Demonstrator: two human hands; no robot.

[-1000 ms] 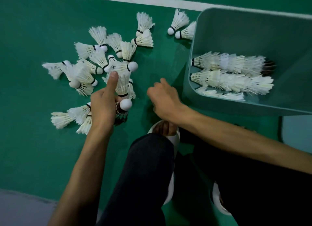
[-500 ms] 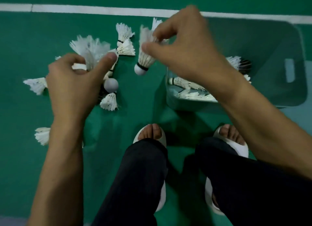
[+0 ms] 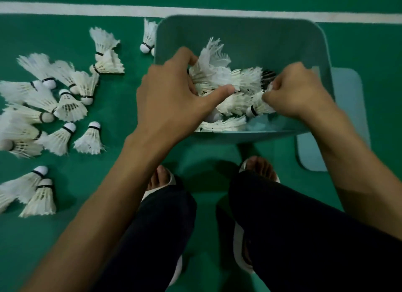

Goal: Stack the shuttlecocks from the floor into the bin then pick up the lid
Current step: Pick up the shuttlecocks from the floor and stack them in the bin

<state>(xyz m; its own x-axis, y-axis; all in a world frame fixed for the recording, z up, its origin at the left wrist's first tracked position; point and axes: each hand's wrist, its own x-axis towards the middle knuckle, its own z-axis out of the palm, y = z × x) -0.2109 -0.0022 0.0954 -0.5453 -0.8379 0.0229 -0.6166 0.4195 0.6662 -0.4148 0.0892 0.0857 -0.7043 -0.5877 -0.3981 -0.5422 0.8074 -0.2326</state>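
Step in hand: stacking. Both hands are down inside the bin (image 3: 239, 30), working shuttlecocks into the rows lying there.
Progress, as I judge it: roughly midway. There is a good heap in the bin, but plenty is left on the court.
Next move calls for: seating that cork nose-first into an open skirt so it nests, then letting go and reaching left for more. The lid comes last.
Floor (image 3: 21, 248): green court surface, dimly lit, with a white line (image 3: 87, 9) running across just beyond the bin.
Bin: pale teal tub standing right in front of the person's feet.
Lid (image 3: 348, 117): I take the flat pale panel on the floor to the bin's right for it. It is partly tucked behind the bin and untouched.
Loose shuttlecocks (image 3: 65, 108): scattered left of the bin, some overlapping, and one up against the bin's far left corner.
Legs: dark trousers (image 3: 282, 226) and white sandals (image 3: 239, 248), planted just short of the bin.
Left hand (image 3: 174, 100): fingers curled over a feathery bunch (image 3: 215, 63) in the bin, with the thumb stretched beneath it.
Right hand (image 3: 298, 93): apart from the left, pinching a single shuttlecock (image 3: 257, 108) by its skirt, cork pointing left.
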